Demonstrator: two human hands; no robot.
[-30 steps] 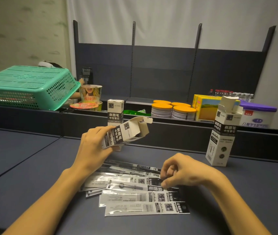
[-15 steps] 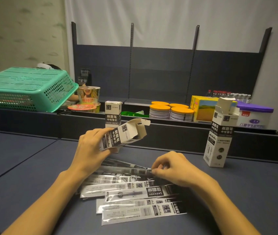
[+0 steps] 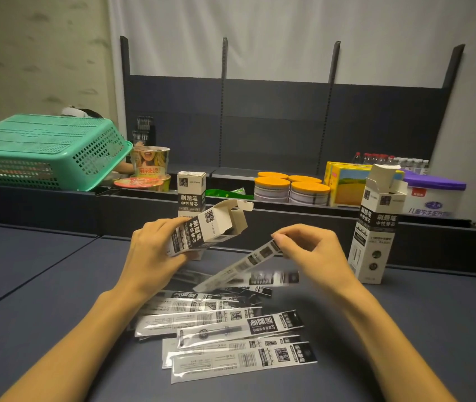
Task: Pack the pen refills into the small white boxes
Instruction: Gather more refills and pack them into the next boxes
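My left hand [image 3: 152, 256] grips a small white box [image 3: 205, 230] with black lettering, tilted with its open flap end pointing up and right. My right hand [image 3: 312, 250] pinches the top end of one packaged pen refill [image 3: 239, 266], which hangs slanted down to the left, its lower end just above the pile. Several packaged refills [image 3: 231, 338] lie fanned on the dark table below both hands. A second white box [image 3: 376, 227] stands upright at the right with its top flap open. A closed white box [image 3: 191, 192] stands behind the held one.
An upturned green basket [image 3: 45, 149] sits at the back left on the ledge. Noodle cups [image 3: 149, 166], orange-lidded tins [image 3: 292, 190], a yellow carton [image 3: 347, 184] and a purple-lidded tub [image 3: 434, 195] line the dark trough behind the table.
My right hand has lifted one refill off the pile, raising it toward the open end of the held box. The left hand keeps the box tilted in about the same place.
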